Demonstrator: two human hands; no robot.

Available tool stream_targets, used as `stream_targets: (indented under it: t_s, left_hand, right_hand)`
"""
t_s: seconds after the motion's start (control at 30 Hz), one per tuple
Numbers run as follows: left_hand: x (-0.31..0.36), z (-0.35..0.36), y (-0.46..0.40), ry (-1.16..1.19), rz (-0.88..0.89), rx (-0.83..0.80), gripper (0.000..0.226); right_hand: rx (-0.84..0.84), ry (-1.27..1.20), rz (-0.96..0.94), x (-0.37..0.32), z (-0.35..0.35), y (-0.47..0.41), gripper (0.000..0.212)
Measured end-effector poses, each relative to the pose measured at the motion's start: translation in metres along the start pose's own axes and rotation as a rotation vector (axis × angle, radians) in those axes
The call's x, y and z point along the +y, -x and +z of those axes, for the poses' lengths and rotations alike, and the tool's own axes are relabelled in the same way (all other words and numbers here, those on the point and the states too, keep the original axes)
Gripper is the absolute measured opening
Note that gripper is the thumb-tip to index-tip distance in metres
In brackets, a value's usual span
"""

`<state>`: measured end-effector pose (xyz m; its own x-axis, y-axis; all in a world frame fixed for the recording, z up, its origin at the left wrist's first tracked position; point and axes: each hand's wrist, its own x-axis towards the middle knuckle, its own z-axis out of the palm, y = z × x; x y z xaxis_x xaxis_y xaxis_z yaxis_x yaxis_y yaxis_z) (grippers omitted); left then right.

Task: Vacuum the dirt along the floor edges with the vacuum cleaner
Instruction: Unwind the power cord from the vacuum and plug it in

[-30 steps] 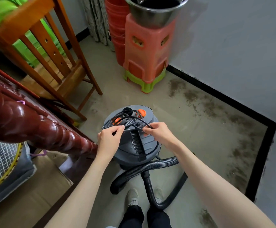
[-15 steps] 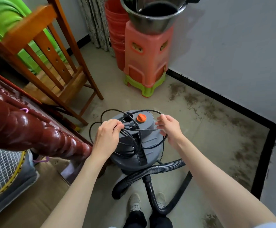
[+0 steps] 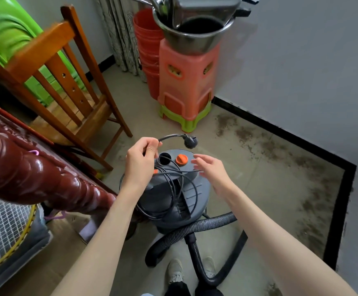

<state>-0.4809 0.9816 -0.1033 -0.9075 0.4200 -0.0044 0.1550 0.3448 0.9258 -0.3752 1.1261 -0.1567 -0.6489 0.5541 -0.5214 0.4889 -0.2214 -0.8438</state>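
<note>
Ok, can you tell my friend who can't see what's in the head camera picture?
The left hand pinches a black cord with its plug above a grey vacuum cleaner; the right hand hovers open beside it. Dirt lines the floor by the wall.

A brown slatted wooden chair (image 3: 71, 86) stands left; a dented steel basin (image 3: 193, 37) sits atop stacked orange plastic stools (image 3: 186, 90) by the wall.

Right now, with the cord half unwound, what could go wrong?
The left hand pinches the cord near the plug, but loose loops still drape the vacuum cleaner; pulling could snag them. The hose curls by the feet, a likely trip hazard.
</note>
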Motion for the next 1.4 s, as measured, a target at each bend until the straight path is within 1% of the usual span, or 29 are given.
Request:
stream_targets:
  t_s: [0.03, 0.13, 0.17, 0.2, 0.27, 0.33, 0.4, 0.47, 0.53, 0.7, 0.77, 0.83, 0.87, 0.93, 1.03, 1.07, 1.1, 1.13, 1.2, 1.23, 1.27, 1.33, 1.4]
  left_hand:
    - [0.0, 0.001, 0.001, -0.03, 0.01, -0.022, 0.024]
    - [0.002, 0.007, 0.012, -0.106, 0.052, -0.131, 0.015]
    - [0.002, 0.01, 0.017, -0.124, 0.089, -0.174, 0.012]
    - [0.003, 0.014, 0.022, -0.15, 0.134, -0.212, 0.009]
    - [0.003, 0.021, 0.03, -0.193, 0.201, -0.28, 0.005]
    - [-0.004, 0.025, 0.033, -0.224, 0.243, -0.334, 0.006]
    - [-0.02, 0.028, 0.036, -0.278, 0.238, -0.386, 0.009]
    - [-0.045, 0.03, 0.04, -0.364, 0.205, -0.437, 0.009]
    - [-0.074, 0.031, 0.042, -0.45, 0.159, -0.488, 0.015]
    - [-0.133, 0.034, 0.006, -0.714, 0.008, -0.561, 0.064]
    - [-0.15, 0.038, -0.017, -0.837, 0.004, -0.582, 0.076]
    - [-0.165, 0.047, -0.036, -0.943, 0.057, -0.608, 0.086]
    - [-0.17, 0.054, -0.045, -0.98, 0.083, -0.641, 0.089]
    - [-0.179, 0.066, -0.067, -1.012, 0.103, -0.76, 0.092]
    - [-0.191, 0.08, -0.098, -0.999, 0.06, -0.971, 0.097]
    - [-0.194, 0.083, -0.103, -1.002, 0.052, -1.015, 0.094]
    - [-0.198, 0.084, -0.106, -0.993, 0.057, -1.019, 0.086]
    - [-0.202, 0.085, -0.106, -0.974, 0.073, -0.978, 0.075]
    - [-0.207, 0.084, -0.104, -0.937, 0.112, -0.837, 0.049]
    - [-0.207, 0.083, -0.104, -0.935, 0.129, -0.783, 0.04]
    - [-0.207, 0.081, -0.104, -0.946, 0.151, -0.747, 0.035]
    - [-0.205, 0.079, -0.105, -0.968, 0.17, -0.712, 0.032]
    - [-0.194, 0.076, -0.102, -0.949, 0.096, -0.687, 0.024]
  right_hand:
    - [-0.037, -0.095, 0.003, -0.007, 0.0, 0.006, 0.021]
    - [-0.119, -0.404, 0.084, -0.029, 0.002, 0.019, 0.036]
    - [-0.112, -0.495, 0.139, -0.036, 0.002, 0.021, 0.037]
    - [-0.101, -0.578, 0.199, -0.042, 0.002, 0.024, 0.033]
    - [-0.065, -0.72, 0.291, -0.053, -0.002, 0.028, 0.02]
    - [-0.004, -0.848, 0.305, -0.057, -0.01, 0.031, 0.021]
    - [0.057, -0.953, 0.261, -0.053, -0.019, 0.034, 0.025]
    - [0.114, -0.922, 0.218, -0.041, -0.025, 0.033, 0.025]
    - [0.163, -0.82, 0.188, -0.023, -0.028, 0.028, 0.024]
    - [0.182, -0.702, 0.151, 0.021, -0.021, 0.003, 0.023]
    - [0.171, -0.648, 0.136, 0.035, -0.018, -0.008, 0.021]
    - [0.173, -0.592, 0.132, 0.047, -0.015, -0.019, 0.021]
    - [0.175, -0.575, 0.134, 0.053, -0.014, -0.023, 0.022]
    - [0.167, -0.578, 0.137, 0.065, -0.013, -0.031, 0.023]
    - [0.144, -0.603, 0.136, 0.077, -0.015, -0.044, 0.022]
    - [0.142, -0.599, 0.136, 0.08, -0.015, -0.048, 0.023]
    - [0.141, -0.592, 0.138, 0.083, -0.016, -0.051, 0.023]
    - [0.141, -0.586, 0.142, 0.085, -0.016, -0.054, 0.024]
    - [0.146, -0.58, 0.153, 0.09, -0.016, -0.057, 0.025]
    - [0.149, -0.578, 0.16, 0.092, -0.017, -0.058, 0.025]
    - [0.155, -0.577, 0.168, 0.093, -0.018, -0.059, 0.025]
    - [0.169, -0.591, 0.18, 0.094, -0.021, -0.06, 0.025]
    - [0.172, -0.623, 0.185, 0.093, -0.024, -0.059, 0.025]
